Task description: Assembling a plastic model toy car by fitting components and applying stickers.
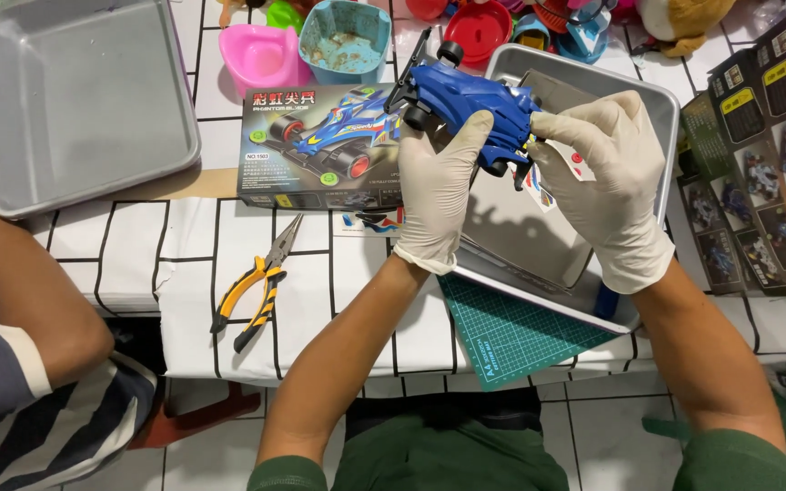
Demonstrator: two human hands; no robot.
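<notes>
Both my hands wear pale latex gloves and hold a blue toy racing car [466, 100] with black wheels above a metal tray [657, 118]. My left hand [438, 195] grips the car's near side from below, fingers pointing up. My right hand [607, 177] pinches the car's right end, where a small sticker sheet [539, 186] hangs beside the fingers. The car's box [320, 150], printed with a racing car picture, lies flat just left of my left hand.
Yellow-handled pliers [256, 286] lie on the white grid-lined cloth. A green cutting mat [511, 332] pokes out under the tray. An empty grey tray [84, 100] sits far left by another person's arm [29, 291]. Pink and blue cups [343, 41] and toys crowd the back; dark boxes [766, 164] lie right.
</notes>
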